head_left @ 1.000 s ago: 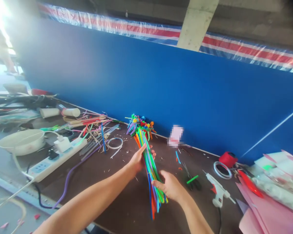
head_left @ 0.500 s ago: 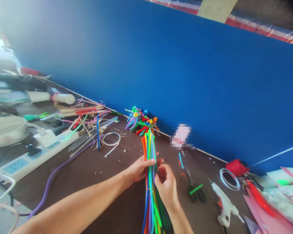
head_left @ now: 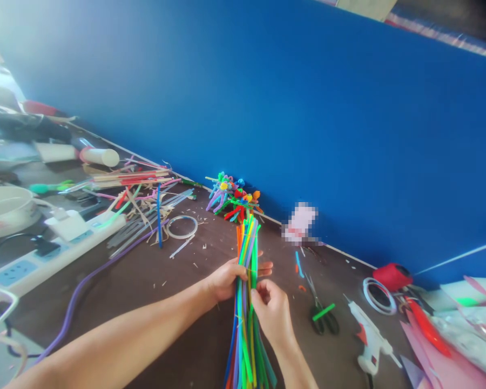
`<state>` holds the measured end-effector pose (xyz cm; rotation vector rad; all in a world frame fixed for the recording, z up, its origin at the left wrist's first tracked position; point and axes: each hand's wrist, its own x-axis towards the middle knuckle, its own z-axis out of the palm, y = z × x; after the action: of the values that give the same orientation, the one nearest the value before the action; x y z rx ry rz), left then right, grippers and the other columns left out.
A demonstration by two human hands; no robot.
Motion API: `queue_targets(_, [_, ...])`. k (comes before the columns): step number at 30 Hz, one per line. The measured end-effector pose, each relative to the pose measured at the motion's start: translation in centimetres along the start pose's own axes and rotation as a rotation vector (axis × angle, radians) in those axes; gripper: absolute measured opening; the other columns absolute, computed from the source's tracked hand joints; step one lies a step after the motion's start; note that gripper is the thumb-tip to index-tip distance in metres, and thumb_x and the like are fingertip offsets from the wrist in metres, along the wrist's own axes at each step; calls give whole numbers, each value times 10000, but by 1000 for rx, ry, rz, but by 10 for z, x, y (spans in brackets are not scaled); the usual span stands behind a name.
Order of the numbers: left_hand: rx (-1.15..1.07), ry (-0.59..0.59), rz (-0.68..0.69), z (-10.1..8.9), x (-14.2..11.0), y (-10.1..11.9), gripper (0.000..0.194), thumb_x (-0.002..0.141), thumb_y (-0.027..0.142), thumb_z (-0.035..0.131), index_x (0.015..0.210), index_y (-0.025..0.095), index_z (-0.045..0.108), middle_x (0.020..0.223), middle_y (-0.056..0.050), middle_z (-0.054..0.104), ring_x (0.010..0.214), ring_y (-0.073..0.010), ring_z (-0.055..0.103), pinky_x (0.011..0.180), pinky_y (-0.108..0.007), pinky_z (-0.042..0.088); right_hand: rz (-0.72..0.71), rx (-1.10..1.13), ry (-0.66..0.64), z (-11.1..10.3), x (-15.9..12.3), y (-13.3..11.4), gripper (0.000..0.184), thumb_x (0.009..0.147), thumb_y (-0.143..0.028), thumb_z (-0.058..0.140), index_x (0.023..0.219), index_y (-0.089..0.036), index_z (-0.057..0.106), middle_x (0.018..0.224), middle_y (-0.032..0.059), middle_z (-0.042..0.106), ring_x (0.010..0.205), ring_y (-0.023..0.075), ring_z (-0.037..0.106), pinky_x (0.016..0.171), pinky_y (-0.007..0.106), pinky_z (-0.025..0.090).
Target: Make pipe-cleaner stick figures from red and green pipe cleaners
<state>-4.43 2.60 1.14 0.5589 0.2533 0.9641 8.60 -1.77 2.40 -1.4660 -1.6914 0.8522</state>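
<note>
Green, orange, yellow, blue and purple pipe cleaners [head_left: 247, 324] form one long, loose bundle, held over the dark brown table [head_left: 178, 302] near its front edge. The stems run mostly straight and side by side, fanning a little at the top, with the lower ends cut off by the bottom of the view. The top ends stand just short of a cluster of twisted pipe-cleaner figures [head_left: 233, 197] by the blue wall [head_left: 328, 108].

Left hand [head_left: 227, 281] wraps the bundle around its middle, fingers [head_left: 265, 268] curled closed, tips showing on the far side. Right hand [head_left: 270, 313] is just below it, fingers pinched narrow on the stems; exactly how many stems it grips is hard to tell.

Left of the hands: a long purple pipe cleaner [head_left: 93, 281], a white power strip [head_left: 52, 254], a loop of clear tubing [head_left: 181, 227] and a white bowl [head_left: 4, 210]. Right of them: black-handled scissors [head_left: 323, 319], a white hot glue gun [head_left: 368, 335], a red roll [head_left: 392, 276] and pink foam sheets [head_left: 425, 351]. A pink item [head_left: 299, 222] by the wall is blurred.
</note>
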Motion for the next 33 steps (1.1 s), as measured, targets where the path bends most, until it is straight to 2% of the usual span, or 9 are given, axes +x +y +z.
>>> queue_targets(4, [-16, -3, -19, -2, 1, -1, 737, 517, -28, 401, 1238, 121, 369, 1118, -129, 589, 1098, -262, 490, 958, -444, 307, 181, 272, -46, -3, 4, 7, 164, 723, -295, 499, 616, -172, 498, 467, -57, 441, 365, 70, 397, 356, 180, 305])
queue_targets(7, [-30, 11, -27, -3, 2, -1, 752, 521, -29, 406, 1255, 120, 340, 1105, -131, 596, 1088, -266, 498, 959, -454, 302, 249, 354, -63, -4, 6, 12, 164, 711, -306, 518, 635, -161, 510, 444, -71, 422, 321, 53, 374, 326, 166, 270])
queue_targets(14, [7, 33, -13, 0, 1, -2, 697, 513, -25, 436, 1196, 108, 409, 1095, -136, 601, 1081, -267, 501, 964, -442, 294, 197, 352, -111, -2, 5, 10, 156, 712, -289, 535, 704, -134, 552, 492, -62, 452, 332, 26, 307, 304, 152, 239])
queue_targets(20, [66, 84, -17, 4, 0, -4, 662, 509, -26, 468, 1152, 132, 432, 1042, -110, 625, 1006, -262, 550, 903, -427, 354, 179, 320, -136, -1, 2, 10, 188, 740, -307, 514, 655, -139, 513, 480, -62, 419, 352, 40, 336, 329, 165, 246])
queue_targets(22, [100, 126, -11, 6, 0, -6, 658, 514, -14, 499, 1150, 133, 418, 991, -108, 639, 932, -253, 583, 844, -399, 396, 126, 274, -119, -1, 1, 8, 185, 726, -296, 537, 631, -142, 500, 500, -53, 424, 410, 55, 363, 370, 172, 280])
queue_targets(25, [193, 249, 31, 10, 0, -9, 610, 538, 20, 547, 1125, 116, 412, 773, -70, 659, 703, -195, 615, 682, -323, 444, 45, 274, -96, -4, -3, 0, 159, 712, -231, 538, 592, -148, 474, 518, -50, 420, 477, 65, 368, 451, 183, 316])
queue_targets(27, [234, 342, 70, 12, 0, -10, 549, 568, 65, 579, 1092, 103, 421, 631, -27, 623, 573, -154, 579, 580, -280, 431, 36, 354, -165, -7, -7, -7, 144, 705, -192, 522, 579, -152, 464, 515, -51, 422, 477, 65, 363, 470, 188, 317])
queue_targets(29, [217, 397, 100, 13, 1, -10, 491, 600, 114, 595, 1062, 101, 431, 557, 6, 576, 513, -134, 544, 530, -262, 414, 35, 481, -299, -10, -12, -10, 150, 689, -185, 526, 558, -157, 457, 501, -46, 437, 463, 68, 364, 465, 193, 309])
queue_targets(33, [118, 407, 121, 10, 4, -9, 379, 643, 147, 593, 996, 119, 457, 539, 24, 534, 493, -119, 518, 527, -266, 414, -38, 791, -518, -20, -19, -6, 179, 657, -267, 573, 547, -174, 468, 444, -35, 467, 409, 74, 347, 448, 212, 293])
